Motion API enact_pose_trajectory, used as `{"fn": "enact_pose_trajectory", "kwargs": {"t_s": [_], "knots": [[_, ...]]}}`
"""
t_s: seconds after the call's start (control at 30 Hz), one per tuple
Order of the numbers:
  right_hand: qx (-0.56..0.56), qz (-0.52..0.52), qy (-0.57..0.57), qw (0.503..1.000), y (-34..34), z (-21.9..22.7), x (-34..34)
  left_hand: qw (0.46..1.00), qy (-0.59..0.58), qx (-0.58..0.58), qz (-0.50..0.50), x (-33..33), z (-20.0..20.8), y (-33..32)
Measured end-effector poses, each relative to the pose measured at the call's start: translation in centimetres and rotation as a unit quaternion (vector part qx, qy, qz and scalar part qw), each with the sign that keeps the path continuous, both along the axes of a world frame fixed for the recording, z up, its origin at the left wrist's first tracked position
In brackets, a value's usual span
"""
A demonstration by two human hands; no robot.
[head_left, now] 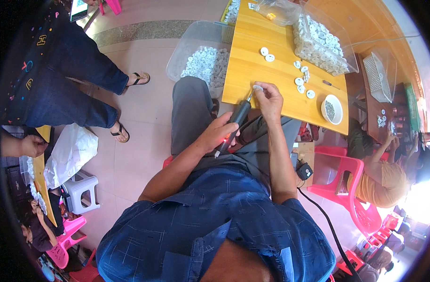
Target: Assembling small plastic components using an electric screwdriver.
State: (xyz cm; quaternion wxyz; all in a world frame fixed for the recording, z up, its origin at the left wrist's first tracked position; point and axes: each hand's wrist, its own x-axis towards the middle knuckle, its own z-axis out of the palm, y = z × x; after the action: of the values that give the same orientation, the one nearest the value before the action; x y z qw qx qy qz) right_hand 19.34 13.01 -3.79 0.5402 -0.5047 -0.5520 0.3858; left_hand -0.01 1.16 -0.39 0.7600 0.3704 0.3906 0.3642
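My left hand is wrapped round a black electric screwdriver, which slants up and to the right over my lap. Its bit reaches a small round white plastic part at the table's near edge. Between the thumb and fingers of my right hand, that white part is pinched against the bit tip. Whether a screw sits at the tip is too small to tell. Several similar white discs lie on the wooden table. A white bowl of small metal screws stands at the table's right corner.
Behind the discs stands a clear bin heaped with white parts; another clear tub is left of the table. A small screwdriver lies near the bowl. A person in dark jeans stands at left. A black cable runs at right.
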Motion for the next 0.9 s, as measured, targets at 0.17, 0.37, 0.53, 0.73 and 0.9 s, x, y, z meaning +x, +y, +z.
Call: {"fn": "enact_pose_trajectory", "kwargs": {"t_s": [0.17, 0.37, 0.53, 0.73, 0.9], "knots": [[-0.001, 0.016, -0.010, 1.000, -0.07, 0.00, 0.23, 1.000, -0.015, -0.018, 0.003, -0.11, -0.10, 0.03], [0.048, 0.026, -0.041, 0.998, -0.01, 0.07, 0.26, 0.998, -0.043, -0.036, 0.002, -0.32, 0.25, 0.15], [0.043, 0.023, -0.041, 0.998, -0.04, -0.11, 0.17, 0.997, -0.073, -0.032, -0.004, -0.55, -0.27, 0.22], [0.052, 0.024, -0.012, 0.998, 0.14, -0.65, 0.31, 0.995, -0.094, -0.045, -0.001, -0.49, -0.05, 0.34], [0.059, 0.023, -0.018, 0.998, -0.01, -0.19, 0.18, 0.995, -0.087, -0.040, -0.003, -0.50, 0.30, 0.42]]}}
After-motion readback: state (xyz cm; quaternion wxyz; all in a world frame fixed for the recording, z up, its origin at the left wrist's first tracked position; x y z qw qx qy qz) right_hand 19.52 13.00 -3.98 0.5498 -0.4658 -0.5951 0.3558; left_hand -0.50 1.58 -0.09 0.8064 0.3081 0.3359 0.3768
